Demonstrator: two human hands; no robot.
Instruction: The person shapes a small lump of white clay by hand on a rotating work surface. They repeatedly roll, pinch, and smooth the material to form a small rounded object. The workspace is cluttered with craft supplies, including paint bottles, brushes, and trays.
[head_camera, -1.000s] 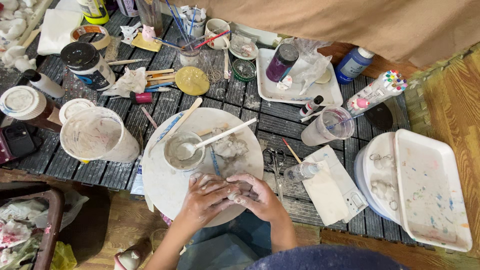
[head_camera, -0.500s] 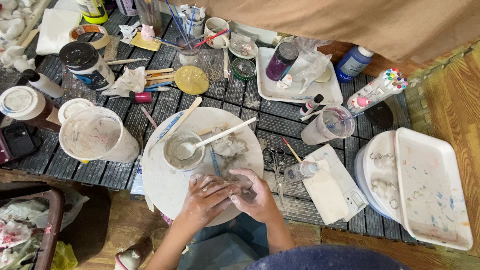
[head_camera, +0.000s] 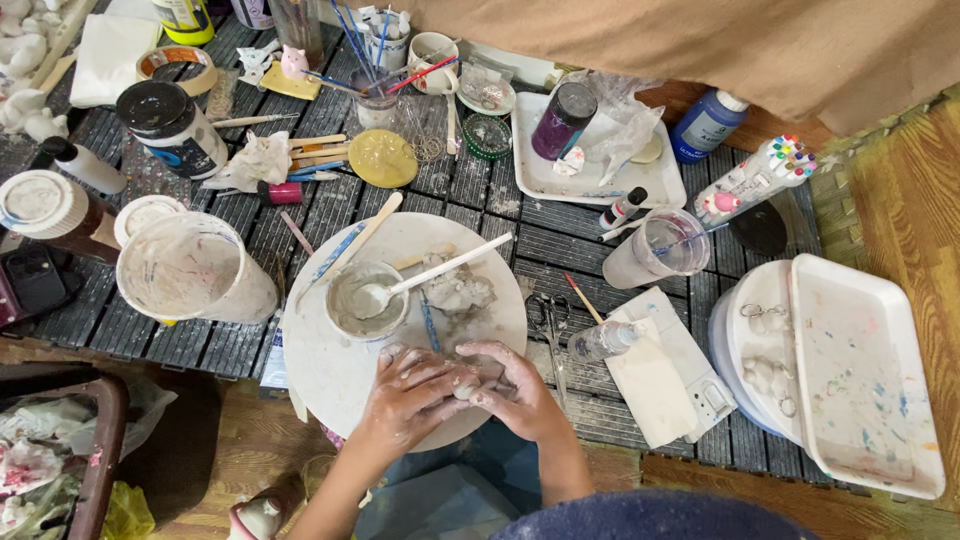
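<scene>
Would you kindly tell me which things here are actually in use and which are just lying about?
In use: left hand, right hand, small clay lump, round white board, slip bowl with spoon.
Lying about: scissors, tape roll, paint tray, blue bottle.

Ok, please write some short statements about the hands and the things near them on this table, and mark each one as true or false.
1. Both hands, left hand and right hand, press a small clay lump on the round white board. True.
2. The spoon lies on the floor. False: it rests in the small bowl.
3. The scissors lie right of the board. True.
4. The large white tray stands at the left edge. False: it is at the right.
</scene>
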